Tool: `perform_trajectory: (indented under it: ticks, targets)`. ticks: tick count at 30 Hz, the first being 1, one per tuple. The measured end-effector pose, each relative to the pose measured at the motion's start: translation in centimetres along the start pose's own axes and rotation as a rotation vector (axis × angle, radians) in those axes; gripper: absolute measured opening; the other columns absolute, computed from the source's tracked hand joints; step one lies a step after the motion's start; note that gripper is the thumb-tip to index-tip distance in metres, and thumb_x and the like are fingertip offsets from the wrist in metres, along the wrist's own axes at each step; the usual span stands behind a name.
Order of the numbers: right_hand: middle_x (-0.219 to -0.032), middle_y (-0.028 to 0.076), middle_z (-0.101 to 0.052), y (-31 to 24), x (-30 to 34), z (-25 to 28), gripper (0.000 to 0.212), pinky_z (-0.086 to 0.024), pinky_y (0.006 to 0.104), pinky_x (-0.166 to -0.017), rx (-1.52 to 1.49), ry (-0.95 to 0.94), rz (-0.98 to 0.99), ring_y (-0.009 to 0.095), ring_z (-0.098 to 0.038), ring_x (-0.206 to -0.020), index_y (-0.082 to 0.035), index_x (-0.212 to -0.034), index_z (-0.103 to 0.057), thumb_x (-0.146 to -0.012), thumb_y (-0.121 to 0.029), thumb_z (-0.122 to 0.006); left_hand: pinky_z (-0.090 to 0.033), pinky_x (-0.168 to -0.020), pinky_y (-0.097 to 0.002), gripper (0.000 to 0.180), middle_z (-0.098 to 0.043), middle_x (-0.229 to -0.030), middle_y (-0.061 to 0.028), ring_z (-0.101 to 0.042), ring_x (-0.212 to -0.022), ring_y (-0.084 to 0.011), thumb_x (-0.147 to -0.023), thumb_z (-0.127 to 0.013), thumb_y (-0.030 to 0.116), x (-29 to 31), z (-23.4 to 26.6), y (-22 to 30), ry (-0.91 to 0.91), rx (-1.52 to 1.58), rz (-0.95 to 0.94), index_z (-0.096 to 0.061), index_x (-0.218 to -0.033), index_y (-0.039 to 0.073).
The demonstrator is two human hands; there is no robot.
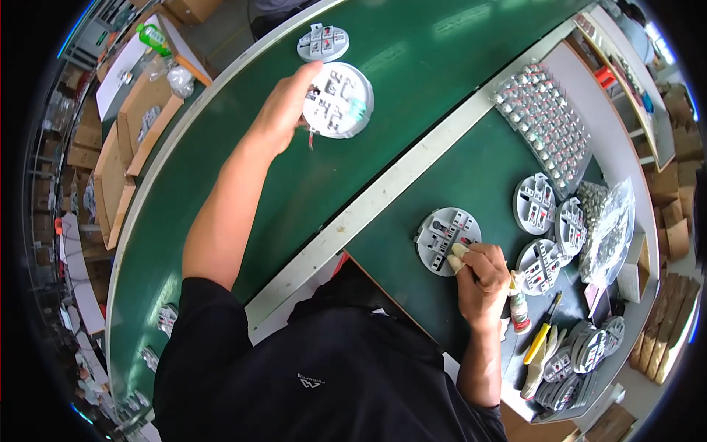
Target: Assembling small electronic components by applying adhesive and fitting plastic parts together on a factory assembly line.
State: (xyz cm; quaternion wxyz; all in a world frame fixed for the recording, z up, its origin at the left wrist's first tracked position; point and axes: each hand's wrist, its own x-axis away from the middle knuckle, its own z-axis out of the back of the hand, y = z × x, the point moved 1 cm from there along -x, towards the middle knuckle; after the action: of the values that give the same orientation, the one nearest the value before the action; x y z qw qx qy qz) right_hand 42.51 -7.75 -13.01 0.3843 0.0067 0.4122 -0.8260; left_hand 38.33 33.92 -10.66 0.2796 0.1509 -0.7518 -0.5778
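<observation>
Out over the far green belt, my left hand (pixel 283 107) grips a round white plastic disc (pixel 339 101) by its left edge. Clips and slots show on its face, with a pale green glare, and a short reddish wire hangs below it. My right hand (pixel 482 278) is closed in a pinch, with pale covers on its fingertips. Those fingertips are over the lower right part of a grey round disc (pixel 442 225) lying on the bench. Whatever they pinch is too small or hidden to make out. Beside that hand's knuckles is a small bottle (pixel 520 313).
Another disc (pixel 322 44) lies on the belt beyond my left hand. A pale rail (pixel 368 205) divides belt from bench. At right are a tray of small parts (pixel 543 121), several discs (pixel 535 204), a clear plastic bag (pixel 613 228), a yellow-handled tool (pixel 540 342) and a glove (pixel 536 374).
</observation>
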Motion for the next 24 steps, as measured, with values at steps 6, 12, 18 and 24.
perform_trajectory:
  ticks: [6,12,18,24]
  targets:
    - [-0.101,0.01,-0.075,-0.1,-0.7,0.2,0.018,-0.056,0.0407,-0.079,0.021,-0.066,-0.009,0.031,-0.07,-0.09,-0.002,-0.098,-0.078,-0.082,0.005,-0.085,-0.055,-0.066,-0.0293,0.045,-0.074,-0.086,-0.0004,-0.068,-0.074,-0.0073,-0.111,-0.072,0.041,3.0,-1.7,-0.5,-0.13,-0.307,-0.024,-0.078,-0.111,-0.004]
    - [-0.103,0.011,-0.076,-0.3,-0.5,0.4,0.019,-0.057,0.037,-0.079,0.035,-0.086,-0.006,0.027,-0.072,-0.092,0.0,-0.101,-0.08,-0.085,0.006,-0.086,-0.038,-0.059,-0.0276,0.046,-0.054,-0.073,0.0082,-0.043,-0.069,-0.0019,-0.116,-0.066,0.037,4.6,-3.6,1.2,-0.282,-0.707,-0.196,-0.073,-0.089,0.0]
    - [-0.103,0.011,-0.076,-0.3,-0.5,0.6,0.018,-0.058,0.0371,-0.08,0.023,-0.09,-0.022,0.027,-0.072,-0.092,0.0,-0.101,-0.079,-0.085,0.006,-0.086,-0.038,-0.056,-0.0294,0.044,-0.056,-0.069,0.0062,-0.045,-0.064,-0.0025,-0.114,-0.07,0.037,4.8,-4.4,1.5,-0.281,-0.657,-0.21,-0.081,-0.102,-0.004]
    - [-0.104,0.011,-0.076,-0.4,-0.7,0.6,0.018,-0.058,0.0363,-0.081,0.024,-0.089,-0.021,0.027,-0.072,-0.092,0.0,-0.101,-0.079,-0.085,0.006,-0.086,-0.035,-0.055,-0.0295,0.046,-0.052,-0.067,0.007,-0.043,-0.063,-0.0024,-0.114,-0.07,0.038,4.8,-4.1,1.6,-0.305,-0.659,-0.209,-0.08,-0.095,-0.003]
